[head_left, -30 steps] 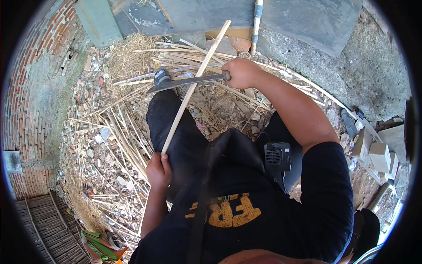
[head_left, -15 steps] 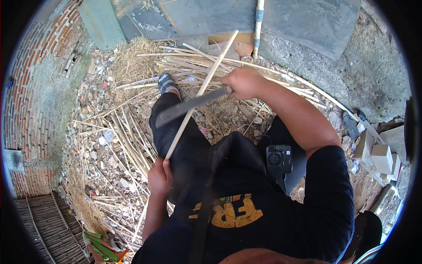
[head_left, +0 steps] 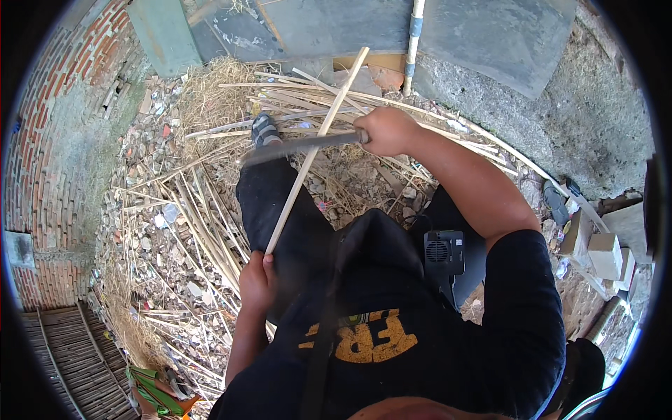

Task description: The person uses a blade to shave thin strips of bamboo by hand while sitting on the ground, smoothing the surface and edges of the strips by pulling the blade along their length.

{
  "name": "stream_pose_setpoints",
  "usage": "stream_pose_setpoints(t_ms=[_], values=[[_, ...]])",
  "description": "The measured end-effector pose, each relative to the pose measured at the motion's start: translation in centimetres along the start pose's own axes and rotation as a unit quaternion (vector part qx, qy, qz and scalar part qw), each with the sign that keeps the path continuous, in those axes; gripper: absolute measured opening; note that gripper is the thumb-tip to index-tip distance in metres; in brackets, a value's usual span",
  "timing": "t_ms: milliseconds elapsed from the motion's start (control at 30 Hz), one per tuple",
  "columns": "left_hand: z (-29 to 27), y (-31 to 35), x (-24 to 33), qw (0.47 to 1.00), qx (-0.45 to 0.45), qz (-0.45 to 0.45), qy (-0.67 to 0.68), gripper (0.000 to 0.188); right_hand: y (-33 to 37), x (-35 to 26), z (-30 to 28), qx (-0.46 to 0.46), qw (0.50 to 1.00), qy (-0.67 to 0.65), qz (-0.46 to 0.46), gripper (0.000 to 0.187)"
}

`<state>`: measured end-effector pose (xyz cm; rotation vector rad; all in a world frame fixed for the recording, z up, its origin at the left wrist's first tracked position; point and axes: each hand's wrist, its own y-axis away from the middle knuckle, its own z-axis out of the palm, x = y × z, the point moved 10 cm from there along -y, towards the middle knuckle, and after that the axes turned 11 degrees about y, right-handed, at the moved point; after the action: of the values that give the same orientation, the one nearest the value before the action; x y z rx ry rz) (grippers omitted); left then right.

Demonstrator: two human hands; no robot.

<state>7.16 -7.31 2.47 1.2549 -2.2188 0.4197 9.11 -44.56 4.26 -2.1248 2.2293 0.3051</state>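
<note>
shifted since the earlier frame: the tip of the long knife [head_left: 294, 146] has swung away from the body, bringing the tool closer to level as it extends from the right hand [head_left: 386, 131]. the far end of the wooden strip [head_left: 311, 162] has tipped slightly leftward.

governing relation: the strip's long axis runs obliquely from the left hand [head_left: 257, 280], forward and to the right, passing just left of the right hand and ending ahead of it. the knife reaches leftward from the right hand and crosses this axis. the right hand is the nearer one to the crossing; the left hand is well apart from it. contact between knife and strip cannot be confirmed, as the knife is blurred.

position of the strip: ahead of the left hand, left of the right hand, slanting above the left leg [head_left: 269, 192].

hand states: the right hand is wrapped in a fist around the knife's handle. the left hand pinches the near end of the strip, thumb extended along it.

surroundings: the sandalled foot [head_left: 265, 131] is left of the right hand. one pile of strips [head_left: 301, 98] lies ahead and left of the right hand; a second pile [head_left: 203, 220] lies left of the left hand, on rubble [head_left: 147, 259].
</note>
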Motion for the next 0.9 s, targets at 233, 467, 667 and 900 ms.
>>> stream_pose_setpoints(t_ms=[233,467,667,900], values=[[0.1,-1.1,0.3,0.999,-0.033,0.017,0.029,0.034,-0.7,0.7,0.7,0.008,0.999,-0.035,0.003,0.024],[0.0,-1.3,0.5,0.998,-0.065,0.001,0.015,0.036,-1.2,5.9,1.3,0.019,0.996,-0.050,0.074,0.020],[-0.1,-1.5,1.0,0.998,-0.061,0.012,0.012,0.035,-0.4,2.2,0.4,0.003,1.000,-0.009,0.015,0.017],[-0.2,-1.3,0.9,0.997,-0.072,0.029,0.027,0.036,-0.7,2.9,0.7,-0.038,0.999,-0.003,-0.001,0.024]])
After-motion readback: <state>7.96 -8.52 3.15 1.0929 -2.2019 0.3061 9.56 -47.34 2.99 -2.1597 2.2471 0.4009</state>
